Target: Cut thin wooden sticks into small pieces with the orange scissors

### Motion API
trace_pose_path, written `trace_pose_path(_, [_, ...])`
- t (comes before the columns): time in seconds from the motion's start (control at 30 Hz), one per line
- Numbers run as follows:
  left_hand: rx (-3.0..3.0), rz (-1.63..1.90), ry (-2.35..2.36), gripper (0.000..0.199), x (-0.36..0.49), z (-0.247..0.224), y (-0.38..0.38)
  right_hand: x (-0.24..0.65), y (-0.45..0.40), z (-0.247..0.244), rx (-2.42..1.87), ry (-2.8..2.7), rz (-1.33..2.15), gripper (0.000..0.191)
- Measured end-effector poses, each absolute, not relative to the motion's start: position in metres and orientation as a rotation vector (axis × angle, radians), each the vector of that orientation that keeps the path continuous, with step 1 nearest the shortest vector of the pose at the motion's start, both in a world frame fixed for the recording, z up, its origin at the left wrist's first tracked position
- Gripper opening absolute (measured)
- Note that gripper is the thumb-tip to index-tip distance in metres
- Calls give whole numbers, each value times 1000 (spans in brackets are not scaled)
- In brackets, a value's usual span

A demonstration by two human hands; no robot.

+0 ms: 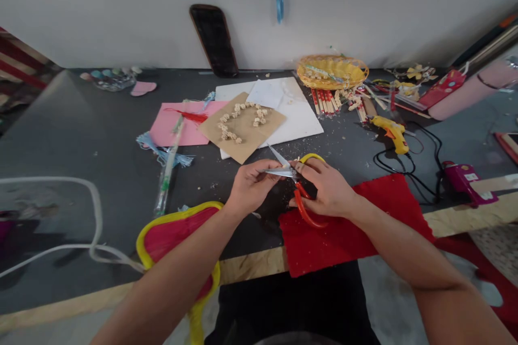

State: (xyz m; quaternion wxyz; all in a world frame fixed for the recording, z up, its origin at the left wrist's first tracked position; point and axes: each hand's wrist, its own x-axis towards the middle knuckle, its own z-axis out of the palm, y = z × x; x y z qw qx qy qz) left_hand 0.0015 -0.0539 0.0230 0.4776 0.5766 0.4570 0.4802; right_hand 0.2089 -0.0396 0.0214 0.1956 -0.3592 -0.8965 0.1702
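My right hand (329,188) grips a pair of scissors (288,171) with one yellow and one red handle loop. Their blades are spread and point left, toward my left hand (253,183). The fingers of my left hand are pinched close to the blades; a small pale bit shows there, too small to name. Beyond the blades, small knobbly beige pieces (236,109) lie in a curve on a square of brown card (214,125). That card rests on a white board (301,121) and overlaps a pink sheet (159,132). Beneath my right forearm is a red cloth (388,199).
A yellow glue gun (390,132) with a black cord lies at right, near a pink bottle (477,89). A yellow basket (334,73) and a phone (214,40) are at the wall. A yellow-rimmed red item (174,232) and white cable (95,210) are at left.
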Motion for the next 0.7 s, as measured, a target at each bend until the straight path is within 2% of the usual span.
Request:
trace_pose_path(0.37, [1413, 1229, 1159, 24, 5, 22, -53, 207, -42, 27, -1052, -2449, 601, 72])
trace_pose_path(0.7, [1536, 1168, 1194, 15, -1, 22, -53, 210, -38, 27, -1033, -2545, 381, 74])
